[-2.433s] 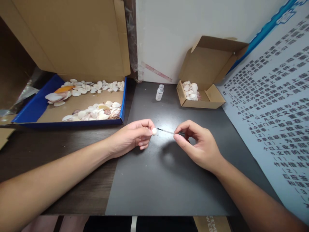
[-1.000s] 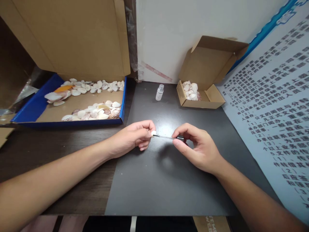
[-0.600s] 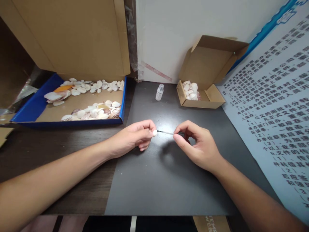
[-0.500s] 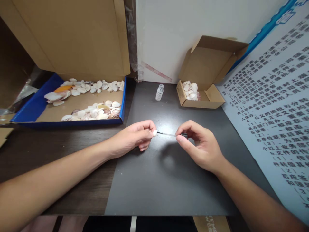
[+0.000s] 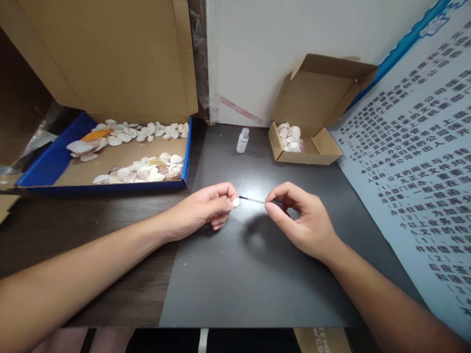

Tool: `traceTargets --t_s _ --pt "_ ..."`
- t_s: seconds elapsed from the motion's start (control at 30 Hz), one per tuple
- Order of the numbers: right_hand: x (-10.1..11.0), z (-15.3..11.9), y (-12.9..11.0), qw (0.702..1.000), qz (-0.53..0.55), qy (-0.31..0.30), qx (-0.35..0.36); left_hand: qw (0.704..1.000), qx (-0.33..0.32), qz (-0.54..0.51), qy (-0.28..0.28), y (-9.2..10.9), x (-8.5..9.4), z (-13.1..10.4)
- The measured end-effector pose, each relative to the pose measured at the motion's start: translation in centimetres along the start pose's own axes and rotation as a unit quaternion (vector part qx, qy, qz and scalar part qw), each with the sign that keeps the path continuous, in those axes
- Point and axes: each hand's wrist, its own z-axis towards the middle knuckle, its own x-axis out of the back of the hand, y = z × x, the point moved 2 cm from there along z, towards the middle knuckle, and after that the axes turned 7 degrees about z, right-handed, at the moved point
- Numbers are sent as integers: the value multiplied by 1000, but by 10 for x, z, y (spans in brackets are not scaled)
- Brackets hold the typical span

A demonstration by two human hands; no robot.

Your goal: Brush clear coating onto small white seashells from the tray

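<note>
Between thumb and forefinger, my left hand pinches a small white seashell above the grey mat. My right hand holds a brush by its black cap, with the thin stem pointing left. The dark bristle tip is at the shell's upper right edge; whether it touches cannot be made out. A small uncapped glass bottle with a printed label stands upright on the mat beyond both hands.
At the left stands an open blue-sided cardboard box with several shells along its front and back. A smaller open cardboard box at the back right holds more shells. A printed sheet borders the right side; a white panel rises behind.
My right hand has shifted slightly left, and the brush tip has moved up a little to the shell's upper edge. My left hand stays nearly still with the shell.
</note>
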Motion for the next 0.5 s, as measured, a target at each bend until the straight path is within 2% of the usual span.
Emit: traceTargets --t_s 0.4,0.5 --pt "-2 0 1 999 20 -39 12 1000 -1 3 -9 -2 1 0" --pt "0 1 2 1000 7 -21 -6 1000 -1 -4 -13 -1 0 0"
